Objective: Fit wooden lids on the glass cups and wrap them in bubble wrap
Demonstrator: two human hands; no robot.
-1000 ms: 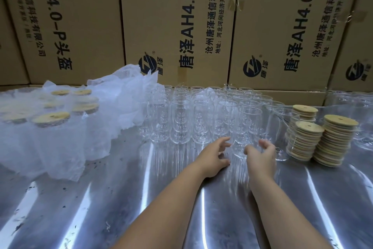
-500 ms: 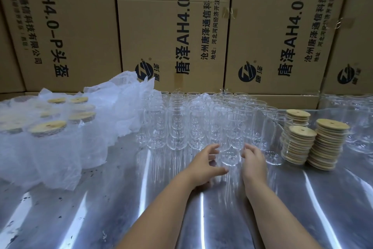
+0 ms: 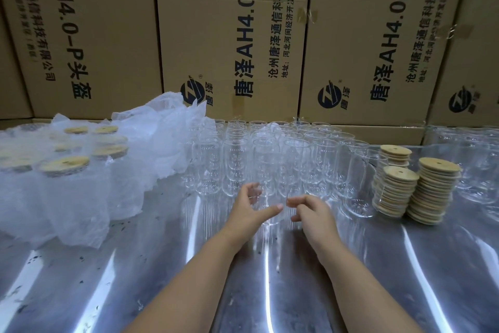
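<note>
Between my two hands stands one clear glass cup [image 3: 270, 178], just in front of the block of several empty glass cups [image 3: 321, 154] at mid table. My left hand [image 3: 249, 210] grips its left side, fingers curled behind and thumb across the front. From the right, my right hand [image 3: 310, 211] meets the cup's side with curled fingertips. To the right stand three stacks of round wooden lids [image 3: 429, 189]. Several lidded cups [image 3: 64, 165] sit wrapped in bubble wrap [image 3: 151, 143] at the left.
The shiny metal table [image 3: 270, 278] reflects light in streaks. Printed cardboard boxes [image 3: 229, 35] form a wall right behind the cups. More glassware [image 3: 480, 170] stands at the far right edge.
Both hands reached into the front row, closed round one cup and drew it a little toward me, out of the block. The camera tilted slightly.
</note>
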